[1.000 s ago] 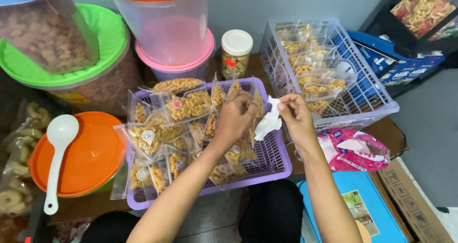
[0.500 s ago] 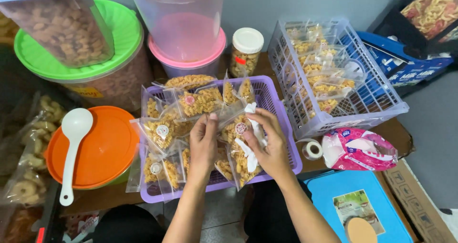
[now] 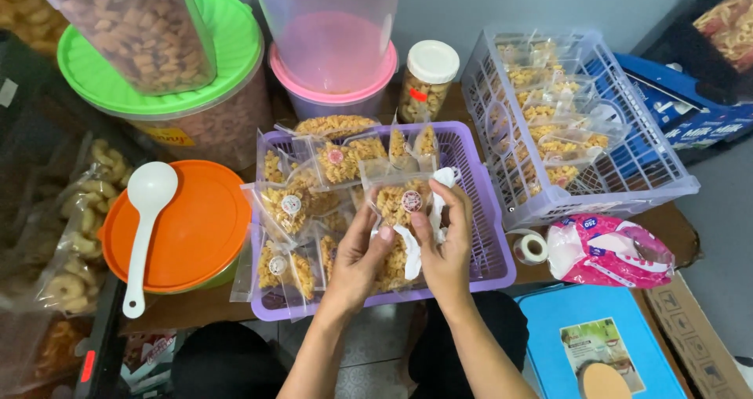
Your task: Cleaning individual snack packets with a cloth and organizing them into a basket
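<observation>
Holding a sealed snack packet [image 3: 401, 211] between my left hand [image 3: 362, 259] and right hand [image 3: 444, 246], both closed on it, over the purple basket's [image 3: 492, 246] front edge; setting it down among the others seems next.

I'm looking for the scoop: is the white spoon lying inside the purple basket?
No, the white spoon lies on the orange lid, to the left of the purple basket.

Snack packets fill the basket [image 3: 478, 211] at the table's front edge.
Spoon [image 3: 145, 219] lies on lidded tub [image 3: 188, 226] left; tape roll [image 3: 532, 248] sits right.
</observation>
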